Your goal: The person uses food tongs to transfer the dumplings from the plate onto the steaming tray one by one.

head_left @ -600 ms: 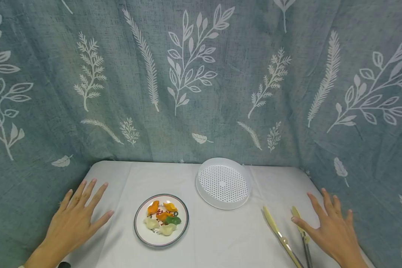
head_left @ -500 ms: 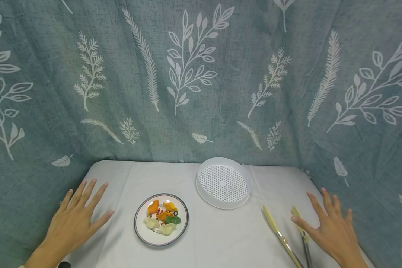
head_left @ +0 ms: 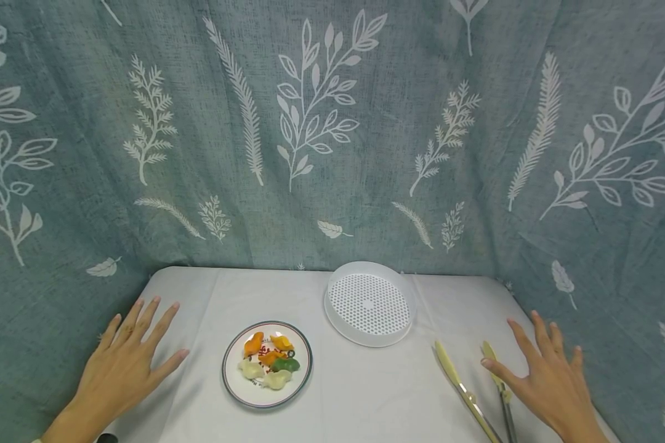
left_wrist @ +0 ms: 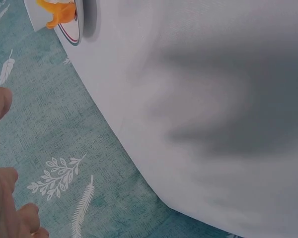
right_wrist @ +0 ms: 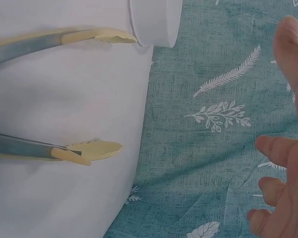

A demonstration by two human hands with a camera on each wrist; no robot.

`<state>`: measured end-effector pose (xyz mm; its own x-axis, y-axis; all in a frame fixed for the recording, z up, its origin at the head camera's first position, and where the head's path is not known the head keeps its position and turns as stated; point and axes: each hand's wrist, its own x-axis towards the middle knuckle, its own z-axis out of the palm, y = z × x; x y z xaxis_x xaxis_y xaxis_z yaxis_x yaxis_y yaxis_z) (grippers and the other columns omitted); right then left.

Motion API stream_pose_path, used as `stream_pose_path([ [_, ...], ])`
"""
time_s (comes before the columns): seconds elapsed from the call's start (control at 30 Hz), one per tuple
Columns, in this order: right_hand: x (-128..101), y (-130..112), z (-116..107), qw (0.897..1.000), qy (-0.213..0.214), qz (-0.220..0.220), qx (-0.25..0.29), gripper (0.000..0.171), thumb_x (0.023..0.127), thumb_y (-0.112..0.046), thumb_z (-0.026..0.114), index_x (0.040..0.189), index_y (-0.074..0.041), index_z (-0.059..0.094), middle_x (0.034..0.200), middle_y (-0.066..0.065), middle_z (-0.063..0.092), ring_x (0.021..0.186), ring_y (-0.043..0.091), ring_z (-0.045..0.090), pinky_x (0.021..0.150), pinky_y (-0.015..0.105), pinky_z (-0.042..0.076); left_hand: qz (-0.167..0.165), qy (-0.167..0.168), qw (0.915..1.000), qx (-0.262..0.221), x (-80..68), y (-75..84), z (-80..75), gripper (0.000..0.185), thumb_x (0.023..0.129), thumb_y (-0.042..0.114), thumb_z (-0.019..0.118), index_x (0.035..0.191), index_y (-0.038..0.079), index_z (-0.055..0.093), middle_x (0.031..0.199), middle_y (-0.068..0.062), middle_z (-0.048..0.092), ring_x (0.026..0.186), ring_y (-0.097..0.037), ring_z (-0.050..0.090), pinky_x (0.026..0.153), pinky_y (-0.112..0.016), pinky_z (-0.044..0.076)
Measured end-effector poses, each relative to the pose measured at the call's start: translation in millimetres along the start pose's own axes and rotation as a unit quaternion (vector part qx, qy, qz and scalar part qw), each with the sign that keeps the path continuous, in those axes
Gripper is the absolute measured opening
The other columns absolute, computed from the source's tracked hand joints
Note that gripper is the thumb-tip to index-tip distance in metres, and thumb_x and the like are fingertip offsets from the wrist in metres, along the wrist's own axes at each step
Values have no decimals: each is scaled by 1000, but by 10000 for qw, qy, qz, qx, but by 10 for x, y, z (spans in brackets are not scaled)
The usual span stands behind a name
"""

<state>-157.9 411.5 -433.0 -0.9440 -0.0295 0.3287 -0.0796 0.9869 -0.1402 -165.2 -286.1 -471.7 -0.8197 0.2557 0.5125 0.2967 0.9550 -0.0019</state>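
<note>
My left hand (head_left: 123, 360) lies flat with spread fingers at the table's left edge, holding nothing. A round plate (head_left: 233, 381) with several orange, white and green dumplings (head_left: 268, 362) sits just right of it. My right hand (head_left: 542, 378) rests open at the right edge, its thumb beside the metal tongs (head_left: 468, 394) with yellow tips. In the right wrist view the tongs (right_wrist: 84, 89) lie spread apart, untouched by my fingers (right_wrist: 288, 54). A white perforated steamer tray (head_left: 369, 304) stands at the back centre. The left wrist view shows the plate's rim (left_wrist: 69, 29) and one orange dumpling (left_wrist: 57, 10).
A white cloth covers the table (head_left: 360, 394). A blue-green curtain with a white leaf print (head_left: 321, 123) hangs close behind and wraps round both sides of the table.
</note>
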Motion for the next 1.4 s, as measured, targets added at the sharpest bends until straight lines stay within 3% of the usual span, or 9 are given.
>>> stream_pose_path([
  [0.13, -3, -7, -1, 10000, -16, -3, 32, 102, 89, -66, 67, 164, -13, 22, 166, 31, 6, 145, 65, 5, 98, 86, -6, -28, -60, 10000, -7, -4, 11, 5, 89, 94, 61, 63, 165, 24, 26, 169, -13, 22, 158, -24, 1, 124, -51, -3],
  [0.33, -2, -37, -33, 9992, -321, 190, 160, 100, 91, -68, 64, 160, -4, 31, 155, 37, 31, 129, 66, 35, 89, 84, 28, -155, -252, 9993, -241, -8, 71, 61, 85, 97, 57, 63, 164, 18, 27, 163, -21, 32, 156, -35, 11, 123, -51, -3],
  [0.5, -37, -54, -17, 9976, -511, 411, 244, 97, 91, -71, 61, 150, 5, 45, 133, 36, 57, 104, 54, 61, 77, 69, 48, -428, -404, 9957, -710, 23, 186, 106, 75, 97, 49, 67, 154, 5, 44, 150, -27, 47, 143, -48, 36, 114, -64, 25],
  [0.6, -69, -46, 26, 9972, -577, 441, 204, 96, 91, -71, 61, 143, 10, 51, 121, 37, 63, 93, 52, 65, 74, 64, 51, -594, -428, 9915, -1078, 47, 271, 129, 64, 96, 41, 71, 144, 2, 54, 141, -27, 56, 132, -50, 49, 102, -66, 39],
  [0.67, -102, -39, 65, 9955, -724, 585, 182, 98, 91, -73, 60, 143, 10, 50, 123, 38, 61, 98, 56, 61, 78, 68, 49, -727, -522, 9872, -1316, 50, 328, 160, 57, 96, 37, 73, 140, 3, 58, 135, -25, 60, 125, -49, 55, 98, -65, 43],
  [0.93, -244, -8, 258, 9923, -1014, 709, -18, 101, 90, -73, 62, 148, 6, 41, 131, 45, 47, 108, 70, 45, 83, 78, 39, -1655, -1491, 9479, -2278, 44, 527, 292, 55, 98, 40, 69, 139, 6, 58, 123, -14, 65, 114, -36, 61, 93, -59, 49],
  [1.1, -288, -21, 334, 9837, -1493, 997, 105, 108, 90, -74, 61, 153, 7, 26, 136, 49, 37, 108, 75, 42, 87, 80, 36, -2013, -1696, 9241, -2771, 76, 595, 384, 56, 97, 42, 72, 138, 7, 58, 116, -8, 66, 100, -23, 62, 81, -46, 53],
  [1.3, -338, -77, 422, 9636, -2130, 1577, 362, 129, 83, -79, 64, 156, 11, 7, 137, 51, 30, 115, 78, 34, 89, 80, 37, -2329, -1850, 8994, -3204, 110, 673, 460, 59, 93, 41, 77, 136, 6, 58, 109, -4, 66, 92, -17, 61, 72, -36, 52],
  [1.4, -354, -98, 470, 9633, -2167, 1533, 392, 135, 80, -77, 69, 153, 16, 5, 136, 53, 30, 117, 77, 34, 91, 79, 37, -2414, -1954, 8899, -3342, 106, 704, 509, 62, 91, 43, 78, 136, 5, 58, 107, -2, 65, 88, -15, 61, 71, -34, 52],
])
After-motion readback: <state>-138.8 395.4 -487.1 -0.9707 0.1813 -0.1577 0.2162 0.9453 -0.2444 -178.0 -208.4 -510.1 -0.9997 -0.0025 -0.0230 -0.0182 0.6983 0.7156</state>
